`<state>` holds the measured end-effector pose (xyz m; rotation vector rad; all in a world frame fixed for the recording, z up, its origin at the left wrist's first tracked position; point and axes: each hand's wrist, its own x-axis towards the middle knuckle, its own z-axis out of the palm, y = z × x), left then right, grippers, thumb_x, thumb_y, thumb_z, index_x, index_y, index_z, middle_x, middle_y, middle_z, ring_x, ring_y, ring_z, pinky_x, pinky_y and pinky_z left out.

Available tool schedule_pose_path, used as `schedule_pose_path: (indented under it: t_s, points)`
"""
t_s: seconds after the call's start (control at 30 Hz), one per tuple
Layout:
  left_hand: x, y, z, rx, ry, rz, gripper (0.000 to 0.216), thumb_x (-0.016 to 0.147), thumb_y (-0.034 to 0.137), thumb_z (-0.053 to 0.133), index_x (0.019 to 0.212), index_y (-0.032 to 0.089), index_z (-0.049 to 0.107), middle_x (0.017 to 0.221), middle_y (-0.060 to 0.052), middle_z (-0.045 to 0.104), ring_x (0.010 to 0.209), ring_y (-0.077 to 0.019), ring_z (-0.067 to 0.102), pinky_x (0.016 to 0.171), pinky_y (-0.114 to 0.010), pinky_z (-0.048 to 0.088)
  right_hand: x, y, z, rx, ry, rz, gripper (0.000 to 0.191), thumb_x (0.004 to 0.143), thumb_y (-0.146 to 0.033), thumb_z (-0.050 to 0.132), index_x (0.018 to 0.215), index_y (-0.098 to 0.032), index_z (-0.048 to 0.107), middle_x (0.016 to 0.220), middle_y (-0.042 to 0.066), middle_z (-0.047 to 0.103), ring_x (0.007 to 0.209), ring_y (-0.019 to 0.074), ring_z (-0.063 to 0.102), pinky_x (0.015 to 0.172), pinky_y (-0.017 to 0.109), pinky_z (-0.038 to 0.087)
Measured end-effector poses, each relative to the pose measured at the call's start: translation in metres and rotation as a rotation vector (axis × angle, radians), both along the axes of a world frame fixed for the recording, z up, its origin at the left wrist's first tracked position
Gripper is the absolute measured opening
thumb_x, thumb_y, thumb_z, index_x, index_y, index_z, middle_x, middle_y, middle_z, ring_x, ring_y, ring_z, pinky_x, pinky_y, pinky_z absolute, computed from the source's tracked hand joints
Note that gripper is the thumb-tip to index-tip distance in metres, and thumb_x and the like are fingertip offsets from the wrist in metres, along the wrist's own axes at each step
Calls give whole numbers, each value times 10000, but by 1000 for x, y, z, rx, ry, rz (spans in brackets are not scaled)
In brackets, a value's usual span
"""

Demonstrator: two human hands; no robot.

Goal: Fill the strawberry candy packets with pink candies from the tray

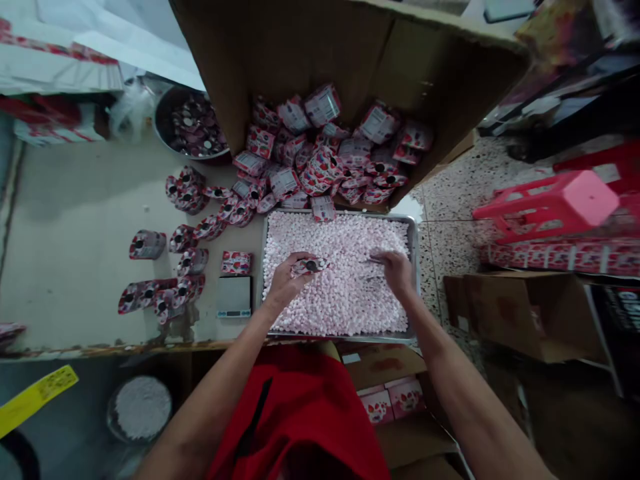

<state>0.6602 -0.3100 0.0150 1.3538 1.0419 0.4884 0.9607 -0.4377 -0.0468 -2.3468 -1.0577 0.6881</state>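
My left hand [287, 283] is closed around a small printed pouch [305, 267], its dark mouth facing up and a few white pieces at the opening. Both hands are above a metal tray [415, 293] filled with small pale pink-white candies [340, 307]. Over the tray's right side, my right hand [399, 270] pinches a thin dark tool [375, 259], blurred, its exact kind unclear. Left of the tray lies a small digital scale [234, 293], with a red-and-white pouch [237, 262] at its far edge.
Filled pouches [320, 170] spill from a large cardboard box [320, 53] beyond the tray. Several open-topped pouches [187, 260] stand at left, near a metal bowl [193, 127] of round pieces. A pink stool [550, 203] and cartons [530, 313] are at right.
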Motion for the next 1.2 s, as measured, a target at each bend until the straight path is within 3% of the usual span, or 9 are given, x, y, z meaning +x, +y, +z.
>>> schedule_pose_path:
  t_s: [0.07,0.17,0.3,0.43,0.57,0.8,1.0,1.1,1.2]
  points:
    - [-7,1,0,-26,-10,33,443,719,287,824,1133,198,693,1075,-48,748,992,-214,701,951,-340,544,-35,26,-21,68,159,4,284,806,-154,520,878,-166,795,972,101,776,959,228,659,917,341,469]
    - [-17,2,-2,-50,-50,92,445,721,300,816,1132,196,684,1110,-59,740,1012,-217,694,946,-345,547,-61,39,-19,81,225,2,296,769,-178,512,870,-183,791,924,77,783,901,218,669,860,327,488]
    - [-19,2,3,-60,-30,51,443,684,278,825,1096,189,687,1075,-54,743,977,-222,695,931,-354,547,-39,12,17,106,361,-70,315,724,-324,570,894,-162,780,781,57,740,721,194,609,719,318,462]
    - [-11,1,17,183,91,19,370,742,232,779,1105,212,706,1102,-46,737,1041,-235,678,988,-383,523,-23,-7,60,199,592,-162,334,643,-397,676,883,-175,748,762,27,697,713,160,555,694,297,418]
    - [-6,-2,20,350,193,-74,337,749,151,751,1077,225,727,1095,-49,732,1061,-242,671,998,-396,520,-35,6,89,163,630,-12,327,673,-383,679,906,-165,753,789,35,700,711,150,541,679,294,395]
    - [0,-19,1,316,123,-113,358,734,125,759,1081,204,728,1081,-49,732,1040,-232,673,971,-374,524,-66,29,138,61,-11,394,227,842,-217,558,882,-197,781,812,62,700,776,193,591,756,329,430]
    - [7,-29,2,359,120,-74,331,714,100,789,1022,207,731,1049,-52,721,1034,-229,660,962,-368,526,-113,40,187,10,-402,627,182,890,-162,570,791,-197,719,766,93,618,754,204,570,727,338,439]
    - [1,-36,7,327,108,-16,318,733,111,793,1028,204,721,1053,-48,725,1032,-219,671,952,-355,531,-95,20,197,-5,-469,598,219,865,-135,541,864,-223,741,816,86,667,723,196,579,657,326,407]
    - [-29,-24,10,277,102,139,293,793,192,782,1074,200,700,1072,-55,733,1005,-208,693,923,-338,547,-31,-28,168,-64,-439,363,248,880,-257,542,972,-261,772,900,118,730,732,249,626,634,380,403]
